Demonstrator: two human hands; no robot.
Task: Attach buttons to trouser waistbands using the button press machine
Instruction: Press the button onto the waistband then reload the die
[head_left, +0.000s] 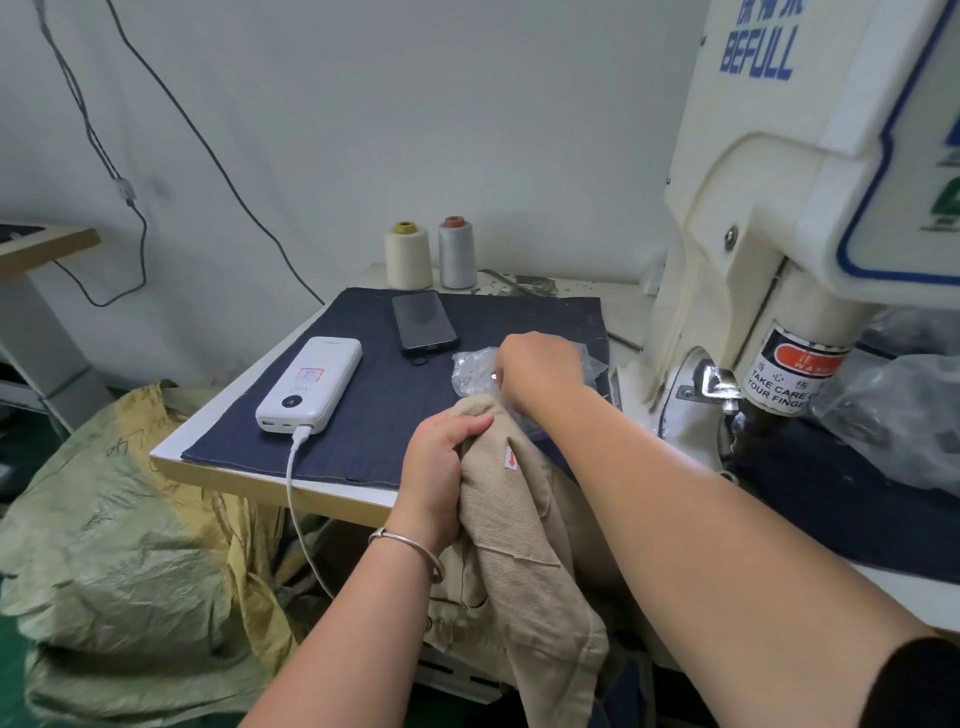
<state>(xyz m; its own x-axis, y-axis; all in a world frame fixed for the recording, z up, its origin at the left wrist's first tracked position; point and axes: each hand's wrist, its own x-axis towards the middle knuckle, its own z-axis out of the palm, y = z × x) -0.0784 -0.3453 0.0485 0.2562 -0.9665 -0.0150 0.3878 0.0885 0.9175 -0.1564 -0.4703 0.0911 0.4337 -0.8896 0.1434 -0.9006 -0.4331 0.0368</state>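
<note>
The beige trousers (524, 525) are gripped at the waistband by the left hand (441, 467), bunched off the desk's (270, 480) front edge, ready for pressing; a small button seems pinched by the right hand (535, 371) over the button bag (475, 371); the press machine (779, 260) stands at the right edge.

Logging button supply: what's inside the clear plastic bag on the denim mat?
The clear plastic bag holds small pale pieces, likely buttons. The right hand covers its right part, pinching something small and shiny; contents there are hidden.
</note>
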